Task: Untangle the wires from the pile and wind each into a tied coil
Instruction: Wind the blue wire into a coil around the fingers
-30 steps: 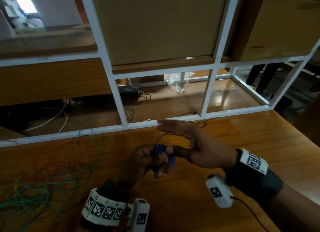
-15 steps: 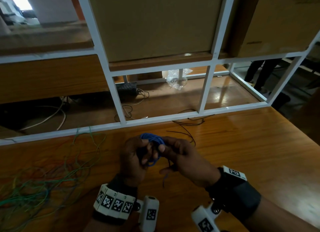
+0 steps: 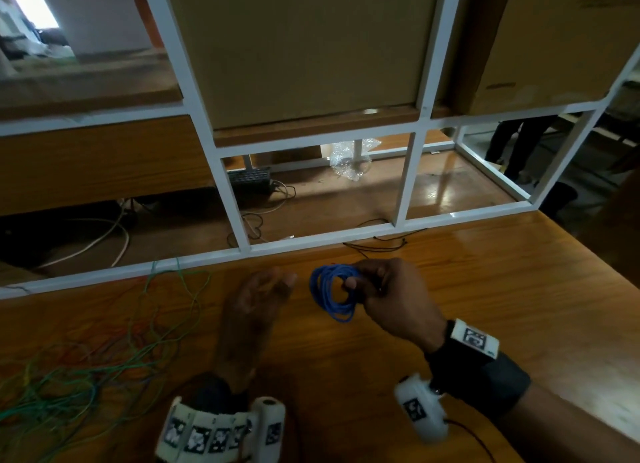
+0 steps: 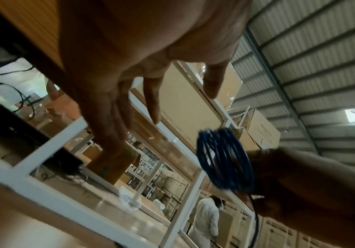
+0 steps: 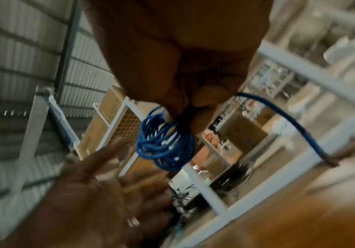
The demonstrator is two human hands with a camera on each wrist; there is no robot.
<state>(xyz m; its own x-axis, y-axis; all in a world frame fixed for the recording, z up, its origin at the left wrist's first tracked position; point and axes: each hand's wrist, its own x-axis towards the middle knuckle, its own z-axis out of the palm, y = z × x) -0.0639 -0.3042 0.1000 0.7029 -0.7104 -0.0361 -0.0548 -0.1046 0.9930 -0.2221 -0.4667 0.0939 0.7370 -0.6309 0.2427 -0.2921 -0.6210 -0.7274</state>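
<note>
A blue wire coil (image 3: 332, 294) hangs above the wooden table (image 3: 485, 289), pinched at its right side by my right hand (image 3: 388, 296). In the right wrist view the thumb and forefinger clamp the blue coil (image 5: 164, 142), and a loose blue end (image 5: 278, 117) trails off to the right. My left hand (image 3: 256, 310) floats just left of the coil with fingers straight and spread, holding nothing. The left wrist view shows the same blue coil (image 4: 225, 159) beyond my left fingers (image 4: 113, 117). A tangled pile of green, yellow and red wires (image 3: 86, 358) lies at the table's left.
A white metal frame (image 3: 242, 251) runs along the table's far edge, with cardboard boxes (image 3: 304, 47) behind it. Thin black ties (image 3: 377, 246) lie on the table near the frame. Cables and a black device (image 3: 249, 182) sit on the lower shelf beyond.
Both hands held the blue coil together half a second ago. My left hand has let go and opened, while my right hand has carried the coil to the right.
</note>
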